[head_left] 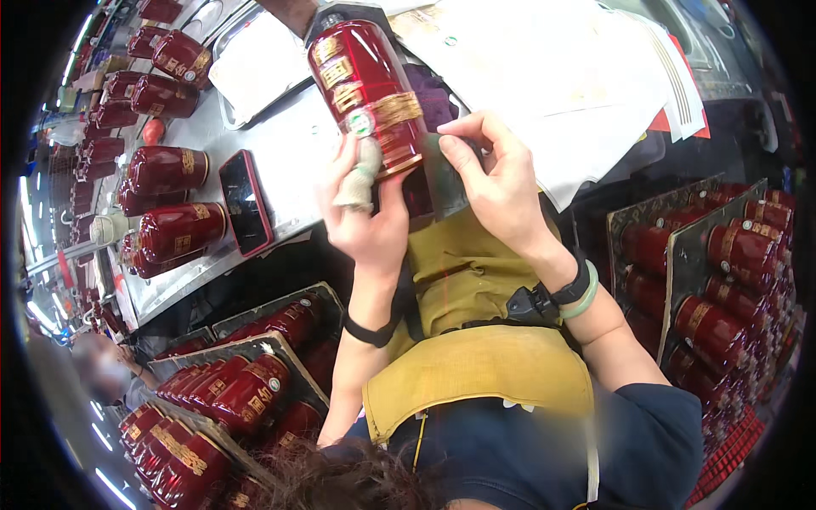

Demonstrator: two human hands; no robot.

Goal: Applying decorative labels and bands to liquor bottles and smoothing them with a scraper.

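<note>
A glossy dark red bottle with gold decoration and a round green-and-white sticker lies tilted in front of me, its neck toward a dark holder at the top. My left hand grips its lower end, and a pale fabric cover wraps one finger. Just right of the bottle's base, my right hand pinches a thin, greenish see-through strip between thumb and forefinger. The strip hangs down beside the bottle; I cannot tell whether it touches the glass.
Several red bottles stand on the metal table at left, by a red-edged phone and a tray. White sheets cover the far right. Crates of bottles flank me, at lower left and right. Another person is far left.
</note>
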